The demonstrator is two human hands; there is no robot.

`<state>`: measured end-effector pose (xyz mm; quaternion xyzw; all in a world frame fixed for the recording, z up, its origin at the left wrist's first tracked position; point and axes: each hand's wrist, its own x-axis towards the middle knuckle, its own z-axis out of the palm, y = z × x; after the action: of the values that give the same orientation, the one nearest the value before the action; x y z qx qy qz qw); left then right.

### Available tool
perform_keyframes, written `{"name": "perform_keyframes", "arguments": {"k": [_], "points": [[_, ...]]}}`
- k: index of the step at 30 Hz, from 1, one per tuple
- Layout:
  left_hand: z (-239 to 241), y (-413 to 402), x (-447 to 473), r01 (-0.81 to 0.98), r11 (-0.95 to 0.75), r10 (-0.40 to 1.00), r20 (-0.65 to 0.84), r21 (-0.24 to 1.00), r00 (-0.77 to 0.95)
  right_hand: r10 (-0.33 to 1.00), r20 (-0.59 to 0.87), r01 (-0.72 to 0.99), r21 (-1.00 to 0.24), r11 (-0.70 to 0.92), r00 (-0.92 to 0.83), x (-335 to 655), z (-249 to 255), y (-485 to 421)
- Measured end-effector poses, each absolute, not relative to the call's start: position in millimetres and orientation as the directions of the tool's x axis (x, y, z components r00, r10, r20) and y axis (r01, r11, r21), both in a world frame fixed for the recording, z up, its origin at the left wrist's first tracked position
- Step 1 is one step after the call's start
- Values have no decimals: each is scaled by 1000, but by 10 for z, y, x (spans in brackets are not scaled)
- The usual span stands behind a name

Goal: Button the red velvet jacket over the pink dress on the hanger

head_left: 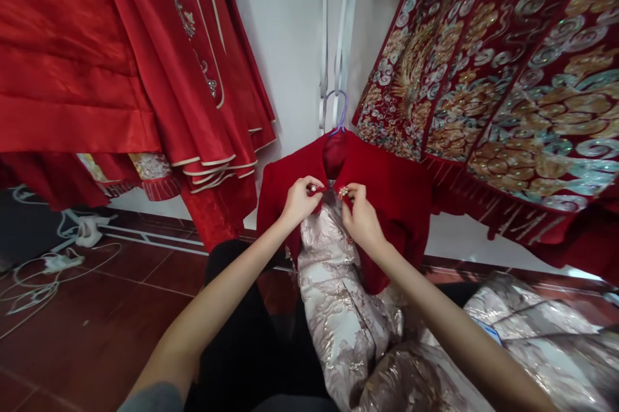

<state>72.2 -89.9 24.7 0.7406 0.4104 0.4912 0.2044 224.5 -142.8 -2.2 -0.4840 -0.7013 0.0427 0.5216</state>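
A dark red velvet cape (391,193) hangs on a purple hanger (338,112) over a silvery brocade dress (333,283). My left hand (300,200) pinches the cape's left front edge near the collar, with a small shiny clasp at its fingertips. My right hand (360,215) pinches the right front edge, where a jewelled clasp piece (343,192) shows. Both hands are closed on the cape's edges, a few centimetres apart.
Red satin garments (120,77) hang at the left, and a heavily embroidered red robe (507,77) hangs at the right. White cables and a power strip (58,257) lie on the red tiled floor (97,322). More silvery fabric (532,347) is piled at the lower right.
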Motion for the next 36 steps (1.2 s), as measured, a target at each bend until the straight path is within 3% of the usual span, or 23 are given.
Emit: {"name": "perform_keyframes", "arguments": {"k": [5, 12, 17, 22, 29, 36], "points": [[185, -950, 481, 559, -552, 802, 577, 619, 153, 574, 806, 621, -526, 581, 146, 2552, 170, -1346], [197, -1076, 591, 425, -616, 763, 637, 664, 112, 699, 715, 466, -617, 633, -2, 2524, 226, -1375], [263, -1078, 694, 407, -602, 785, 603, 687, 144, 682, 718, 425, -580, 695, -137, 2413, 247, -1376], [350, -1095, 717, 471, -600, 787, 583, 647, 202, 639, 751, 468, -509, 722, -169, 2336, 309, -1363], [433, -1111, 690, 597, -649, 739, 576, 471, 349, 624, 753, 553, -434, 711, -211, 2340, 330, -1328], [465, -1136, 651, 562, -668, 737, 536, 488, 411, 665, 716, 513, -498, 699, -211, 2384, 365, -1353]]}}
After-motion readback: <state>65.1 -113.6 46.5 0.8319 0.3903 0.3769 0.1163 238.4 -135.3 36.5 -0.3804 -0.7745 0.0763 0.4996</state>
